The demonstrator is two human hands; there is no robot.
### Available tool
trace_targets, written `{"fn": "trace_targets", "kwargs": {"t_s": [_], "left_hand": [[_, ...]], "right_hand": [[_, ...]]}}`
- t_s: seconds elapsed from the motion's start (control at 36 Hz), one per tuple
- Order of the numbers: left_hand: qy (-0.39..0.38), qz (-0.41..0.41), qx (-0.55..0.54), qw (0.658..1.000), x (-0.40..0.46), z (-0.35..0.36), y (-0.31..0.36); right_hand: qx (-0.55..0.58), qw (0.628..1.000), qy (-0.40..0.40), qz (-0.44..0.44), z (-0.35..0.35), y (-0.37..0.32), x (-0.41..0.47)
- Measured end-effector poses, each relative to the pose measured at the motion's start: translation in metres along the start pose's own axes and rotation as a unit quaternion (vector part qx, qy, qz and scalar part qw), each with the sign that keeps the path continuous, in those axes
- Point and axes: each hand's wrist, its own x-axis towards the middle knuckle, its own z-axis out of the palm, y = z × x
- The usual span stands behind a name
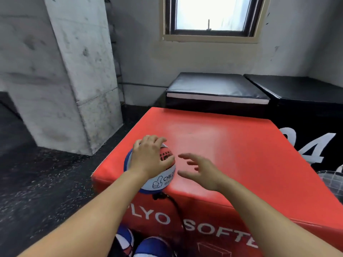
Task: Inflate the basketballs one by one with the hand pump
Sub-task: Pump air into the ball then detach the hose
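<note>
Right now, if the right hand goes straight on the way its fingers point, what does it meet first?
Probably the basketball under the left hand: the right hand points left toward it across a small gap, though depth is uncertain.

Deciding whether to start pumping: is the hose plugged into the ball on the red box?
Cannot tell. The black hose runs under the ball, but the joint is hidden.

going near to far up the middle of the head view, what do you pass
basketballs on the floor → black hose → basketball on the red box → bare red box top → black padded box → window
</note>
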Motion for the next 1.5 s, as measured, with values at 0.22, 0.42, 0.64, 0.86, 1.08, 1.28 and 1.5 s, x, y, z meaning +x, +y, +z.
{"fn": "trace_targets", "kwargs": {"t_s": [0.22,0.42,0.64,0.86,1.08,1.28,1.5], "left_hand": [[0.008,0.028,-0.094,0.995,0.0,-0.003,-0.011],[0.009,0.031,-0.131,0.991,-0.006,-0.009,-0.05],[-0.05,-0.019,-0.135,0.989,-0.022,-0.011,-0.085],[-0.179,-0.04,-0.267,0.946,-0.022,-0.012,-0.085],[-0.117,-0.002,-0.278,0.953,-0.014,-0.014,-0.079],[-0.01,0.034,-0.312,0.949,0.015,-0.044,-0.044],[0.057,0.065,-0.374,0.923,0.087,-0.088,0.014]], "right_hand": [[0.052,0.996,0.017,-0.072,0.04,-0.021,0.024],[0.09,0.993,0.035,-0.068,0.047,-0.017,0.04],[0.12,0.989,0.084,-0.035,0.04,-0.006,0.053],[0.157,0.987,0.021,-0.022,0.037,-0.003,0.051],[0.163,0.985,0.058,-0.024,0.019,-0.009,0.036],[0.159,0.975,0.141,-0.069,-0.034,-0.044,0.025],[0.107,0.96,0.221,-0.133,-0.141,-0.093,0.031]]}}
